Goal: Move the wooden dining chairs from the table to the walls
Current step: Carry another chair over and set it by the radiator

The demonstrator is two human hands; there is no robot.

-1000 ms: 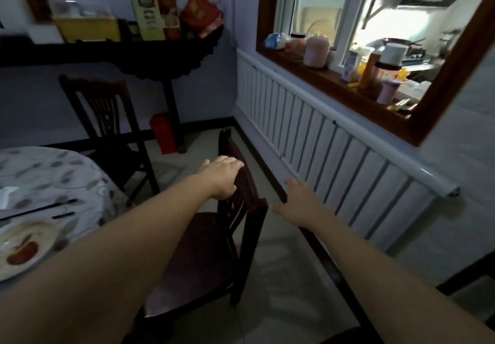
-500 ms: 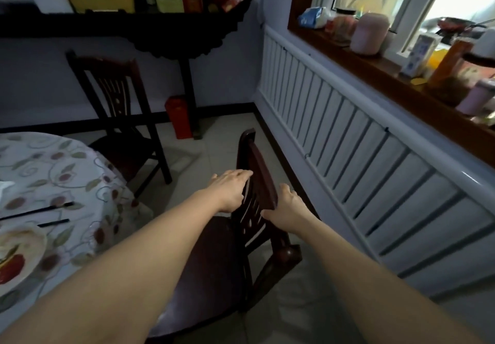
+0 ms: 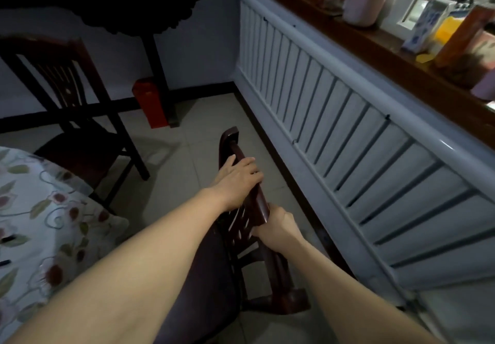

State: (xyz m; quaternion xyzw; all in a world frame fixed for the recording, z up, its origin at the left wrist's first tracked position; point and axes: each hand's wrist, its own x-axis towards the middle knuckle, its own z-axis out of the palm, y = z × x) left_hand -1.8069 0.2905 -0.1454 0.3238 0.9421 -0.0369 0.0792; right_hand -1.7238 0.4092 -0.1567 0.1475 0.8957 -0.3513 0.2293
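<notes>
A dark wooden dining chair (image 3: 230,140) stands below me, its back turned toward the white radiator wall (image 3: 334,97). My left hand (image 3: 235,180) grips the top rail of the backrest near its middle. My right hand (image 3: 276,225) grips the same rail at its near end. The chair's seat (image 3: 209,268) is partly hidden under my left forearm. A second dark wooden chair (image 3: 67,86) stands at the back left, between the round table with a floral cloth (image 3: 40,223) and the rear wall.
A red box (image 3: 150,105) sits on the floor by the leg of a dark console table (image 3: 158,57) at the back wall. Above the radiator, a wooden window sill (image 3: 375,46) holds several jars and packets. Pale floor tiles (image 3: 187,134) lie between the chairs.
My right hand came from open air beside the chair and took hold of the backrest rail. My left hand slid along the rail. The view tilted further down and closer to the chair.
</notes>
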